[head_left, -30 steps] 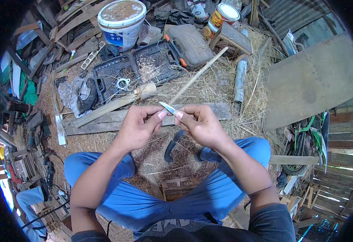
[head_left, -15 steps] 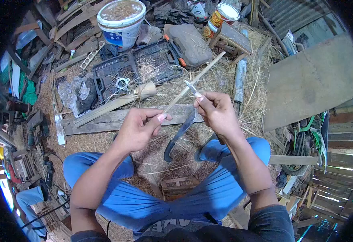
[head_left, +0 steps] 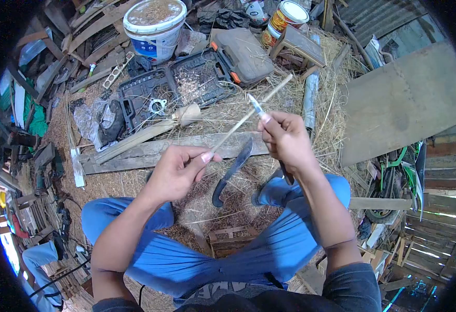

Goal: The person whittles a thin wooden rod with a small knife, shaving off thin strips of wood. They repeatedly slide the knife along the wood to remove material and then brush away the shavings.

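My left hand (head_left: 178, 169) pinches the near end of a thin pale bamboo strip (head_left: 252, 112), which slants up and away to the right. In my right hand (head_left: 288, 138) is a knife (head_left: 255, 104), its handle end showing below the fist. The knife's pointed blade overlaps the middle of the strip in this view. Below the hands, a machete (head_left: 237, 165) with a dark curved handle lies between my knees. Beyond the hands a weathered plank (head_left: 134, 159) lies on the ground, with split bamboo lengths (head_left: 137, 138) beside it.
An open tool case (head_left: 194, 78) holds wood shavings, with a closed case (head_left: 244, 56) beside it. Behind stand a white bucket (head_left: 155, 32), a paint can (head_left: 289, 15) and a small wooden stool (head_left: 299, 46). A large board (head_left: 407, 104) lies right. Another person's leg (head_left: 40, 260) shows at lower left.
The knife and my right hand have shifted slightly to the right, the blade now pointing more upright. The strip's far end has dipped slightly nearer; my left hand stays about in place.
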`<state>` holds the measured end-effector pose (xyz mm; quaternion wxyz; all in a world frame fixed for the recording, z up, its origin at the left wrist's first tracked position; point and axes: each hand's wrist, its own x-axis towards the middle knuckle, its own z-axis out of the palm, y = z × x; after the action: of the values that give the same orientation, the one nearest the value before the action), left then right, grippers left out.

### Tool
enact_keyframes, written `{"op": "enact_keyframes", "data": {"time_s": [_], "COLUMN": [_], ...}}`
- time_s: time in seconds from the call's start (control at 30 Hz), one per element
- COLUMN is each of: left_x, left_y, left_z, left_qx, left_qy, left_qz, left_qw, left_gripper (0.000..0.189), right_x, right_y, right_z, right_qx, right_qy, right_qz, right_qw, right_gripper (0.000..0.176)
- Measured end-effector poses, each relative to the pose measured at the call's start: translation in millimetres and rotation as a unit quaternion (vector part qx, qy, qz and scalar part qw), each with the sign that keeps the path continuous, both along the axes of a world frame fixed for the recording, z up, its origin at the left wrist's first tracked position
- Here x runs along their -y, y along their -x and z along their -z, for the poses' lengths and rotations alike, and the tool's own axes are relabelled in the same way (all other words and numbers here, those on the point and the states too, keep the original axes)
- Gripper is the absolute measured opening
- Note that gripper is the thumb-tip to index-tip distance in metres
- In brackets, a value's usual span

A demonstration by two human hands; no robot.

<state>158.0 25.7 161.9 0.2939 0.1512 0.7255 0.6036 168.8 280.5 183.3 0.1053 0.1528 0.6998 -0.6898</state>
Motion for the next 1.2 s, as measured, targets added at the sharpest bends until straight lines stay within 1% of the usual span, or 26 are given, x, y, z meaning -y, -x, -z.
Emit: {"op": "enact_keyframes", "data": {"time_s": [0.07,0.13,0.17,0.2,0.27,0.33,0.43,0.5,0.53,0.6,0.73,0.83,0.93,0.97,1.0,1.07,1.1,1.13,1.17,1.2], "left_x": [-1.5,-2.7,-3.3,-3.8,-3.9,-5.4,-5.2,-2.2,-1.8,-2.8,-2.5,-1.9,-1.8,0.7,5.0,13.7,17.7,18.4,18.6,18.1], "left_y": [-0.4,0.3,0.7,1.2,0.1,-0.8,-0.2,-1.3,-1.1,-0.7,0.1,2.2,2.1,1.3,0.1,-0.7,1.1,0.3,4.2,9.9], "left_z": [0.9,5.3,4.5,2.6,-1.2,-4.1,-3.2,-2.1,-1.3,1.6,-1.5,1.2,1.4,-0.4,-3.6,-6.2,-5.5,-1.4,5.1,9.4], "left_qx": [-0.003,0.011,0.011,-0.003,-0.015,-0.021,-0.024,-0.028,-0.033,-0.026,-0.037,-0.061,-0.079,-0.079,-0.086,-0.095,-0.096,-0.092,-0.046,-0.047], "left_qy": [0.005,-0.002,0.0,0.008,0.017,0.019,0.025,0.026,0.025,0.023,0.033,0.052,0.06,0.061,0.07,0.079,0.055,0.028,0.071,0.079], "left_qz": [0.006,-0.017,-0.016,-0.02,-0.024,-0.028,-0.035,-0.029,-0.024,-0.028,-0.025,-0.018,-0.02,-0.02,-0.012,0.004,-0.018,-0.048,-0.067,-0.067], "left_qw": [1.0,1.0,1.0,1.0,0.999,0.999,0.999,0.999,0.999,0.999,0.998,0.997,0.995,0.995,0.994,0.992,0.994,0.994,0.994,0.994], "left_gripper": [0.028,0.028,0.028,0.028,0.027,0.026,0.025,0.026,0.027,0.026,0.026,0.026,0.025,0.025,0.025,0.025,0.023,0.022,0.023,0.023], "right_x": [-1.1,14.2,19.5,20.3,22.7,18.3,12.3,2.3,2.4,4.1,0.5,0.4,-4.5,-9.0,-16.7,-93.7,-86.4,-70.4,-53.1,-35.7], "right_y": [-1.6,-9.7,-13.1,-13.2,-14.4,-12.6,-9.0,-5.6,-5.1,-6.4,-3.5,-3.0,-2.8,-1.4,1.0,21.9,19.2,10.3,0.4,-0.2], "right_z": [3.3,-1.5,4.4,2.2,-5.0,-2.6,-5.0,-13.3,-12.5,-7.6,-8.3,-5.2,-0.4,3.7,6.2,-3.5,-11.7,-21.7,-21.7,-10.8], "right_qx": [-0.004,0.0,-0.012,-0.012,0.037,0.032,0.027,0.02,0.019,0.009,-0.004,-0.003,-0.006,-0.06,-0.114,-0.079,-0.087,-0.079,-0.063,-0.065], "right_qy": [0.002,-0.059,-0.058,-0.056,-0.002,-0.013,-0.029,0.021,0.02,-0.039,-0.034,-0.056,-0.041,-0.119,-0.196,-0.143,-0.146,-0.122,-0.092,-0.045], "right_qz": [-0.005,-0.077,-0.116,-0.115,-0.124,-0.125,-0.112,-0.057,-0.058,-0.06,-0.069,-0.057,-0.06,0.014,0.087,0.207,0.206,0.159,0.116,0.093], "right_qw": [1.0,0.995,0.991,0.992,0.992,0.992,0.993,0.998,0.998,0.997,0.997,0.997,0.997,0.991,0.97,0.965,0.964,0.977,0.987,0.992], "right_gripper": [0.023,0.024,0.024,0.024,0.023,0.024,0.026,0.026,0.026,0.025,0.025,0.024,0.023,0.023,0.022,0.021,0.021,0.022,0.023,0.025]}}
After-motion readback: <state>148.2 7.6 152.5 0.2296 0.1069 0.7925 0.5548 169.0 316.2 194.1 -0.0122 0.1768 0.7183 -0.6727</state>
